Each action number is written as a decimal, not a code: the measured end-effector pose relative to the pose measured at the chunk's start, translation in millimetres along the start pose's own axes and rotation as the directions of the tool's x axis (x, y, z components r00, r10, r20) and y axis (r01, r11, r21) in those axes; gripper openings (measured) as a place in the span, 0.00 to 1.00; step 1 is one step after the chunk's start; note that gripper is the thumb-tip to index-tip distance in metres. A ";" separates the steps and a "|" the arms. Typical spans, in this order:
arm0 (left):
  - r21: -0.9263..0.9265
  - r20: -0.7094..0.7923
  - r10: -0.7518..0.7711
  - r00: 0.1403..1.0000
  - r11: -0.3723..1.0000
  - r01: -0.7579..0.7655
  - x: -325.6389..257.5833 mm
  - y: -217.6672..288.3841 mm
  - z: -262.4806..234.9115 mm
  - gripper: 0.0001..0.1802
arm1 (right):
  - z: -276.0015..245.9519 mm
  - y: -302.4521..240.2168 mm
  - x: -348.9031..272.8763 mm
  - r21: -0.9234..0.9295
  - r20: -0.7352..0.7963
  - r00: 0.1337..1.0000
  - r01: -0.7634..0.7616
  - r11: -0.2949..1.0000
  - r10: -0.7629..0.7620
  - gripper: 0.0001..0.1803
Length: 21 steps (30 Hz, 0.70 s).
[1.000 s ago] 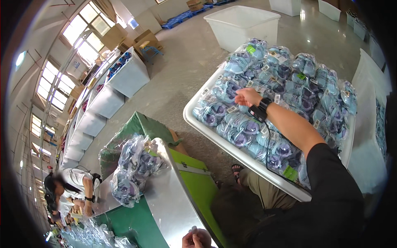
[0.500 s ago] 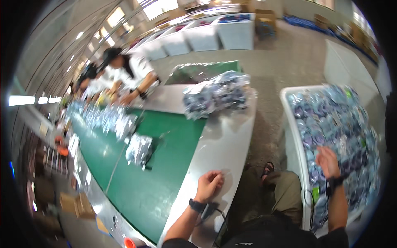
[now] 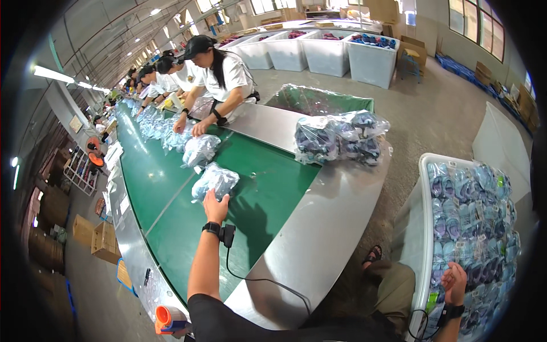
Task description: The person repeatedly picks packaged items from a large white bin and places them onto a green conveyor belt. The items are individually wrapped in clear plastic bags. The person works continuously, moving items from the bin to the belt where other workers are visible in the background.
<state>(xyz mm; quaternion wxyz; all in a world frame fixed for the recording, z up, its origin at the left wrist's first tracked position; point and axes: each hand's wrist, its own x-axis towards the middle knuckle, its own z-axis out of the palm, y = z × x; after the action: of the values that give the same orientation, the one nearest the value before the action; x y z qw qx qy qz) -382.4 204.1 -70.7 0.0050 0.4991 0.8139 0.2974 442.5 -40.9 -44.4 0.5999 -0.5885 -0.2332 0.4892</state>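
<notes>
My left hand (image 3: 215, 206) reaches over the green conveyor belt (image 3: 268, 194), fingers spread against the near side of a clear plastic bag (image 3: 215, 181) with pale blue contents. Just beyond it lies another such bag (image 3: 200, 150). My right hand (image 3: 454, 282) hovers over the white bin (image 3: 422, 228) with its fingers loosely bent and apart, holding nothing that I can see. Rows of bagged blue and purple shoes (image 3: 470, 211) fill that bin. A bundle of bagged shoes (image 3: 341, 137) rests on the metal table's far end.
Co-workers stand along the belt's far side; the nearest person's hands (image 3: 191, 126) are at the bags. A green plastic-lined bin (image 3: 319, 100) stands behind the metal edge (image 3: 319, 228). An orange cup-like object (image 3: 165, 314) is at lower left. A cable trails from my left wrist.
My left hand has moved forward and left from the metal edge to the bag on the belt. My right hand has stayed over the bin, its fingers more bent. The view has turned left.
</notes>
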 end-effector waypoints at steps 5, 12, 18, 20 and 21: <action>0.149 0.083 0.097 0.992 0.983 -0.109 -18.9 -15.2 14.1 0.47 | 7.3 16.0 5.5 -0.042 0.033 0.999 -0.040 0.998 0.041 0.15; -0.305 0.353 0.033 0.935 0.949 0.082 -124.8 36.3 4.2 0.50 | 14.9 31.4 1.5 -0.046 0.039 0.996 -0.079 0.996 0.080 0.14; -0.795 0.526 -0.263 0.809 0.186 0.577 -101.8 67.6 -16.1 0.45 | 20.2 5.4 1.6 -0.092 0.116 0.993 0.038 0.995 -0.027 0.13; -0.736 0.666 -0.295 0.685 -0.109 0.668 -101.6 78.2 -12.5 0.38 | 22.4 3.4 -1.5 -0.096 0.090 0.996 0.035 0.995 -0.027 0.12; -0.741 0.650 -0.307 0.696 -0.050 0.670 -101.7 82.4 -10.1 0.38 | 23.1 4.1 -3.7 -0.085 0.079 0.996 0.038 0.996 -0.031 0.12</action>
<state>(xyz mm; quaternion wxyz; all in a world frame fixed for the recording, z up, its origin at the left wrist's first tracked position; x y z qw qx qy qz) -267.7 143.1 -51.4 0.5422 0.0812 0.5417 0.6372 420.0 -33.8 -42.6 0.5728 -0.5903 -0.2873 0.4908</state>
